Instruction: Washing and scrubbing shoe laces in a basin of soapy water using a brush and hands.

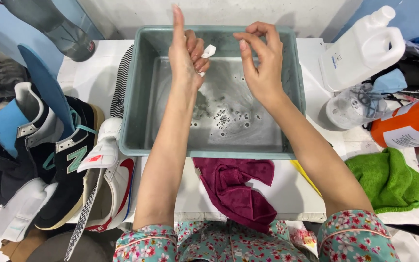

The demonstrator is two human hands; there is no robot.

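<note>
Both hands are raised over a grey-green plastic tub (pixel 132 97) that stands on a white table. In the tub there is shallow, cloudy water with some bubbles and dark specks.

The left hand (pixel 186 53) stands upright, with the index finger pointing straight up and the other fingers curled in. These curled fingers pinch a small white piece (pixel 209 51), maybe a bit of cloth or sponge; it is too small to tell exactly. The piece is above the far part of the tub, between the two hands, and it does not touch the water.

The right hand (pixel 263 60) is just beside it, empty. Its thumb and fingers are bent toward each other but not closed, and they do not touch the white piece.

The white piece looks very light and soft, and probably wet, so it can slip out easily. I think a firm pinch at its middle with the fingertips is better than holding only its free end.

Near the body, a dark red cloth (pixel 238 187) lies at the front edge of the tub. On the left there are several sneakers (pixel 69 165), and on the right a white jug (pixel 360 48), an orange can (pixel 406 123) and a green towel (pixel 389 179).
</note>
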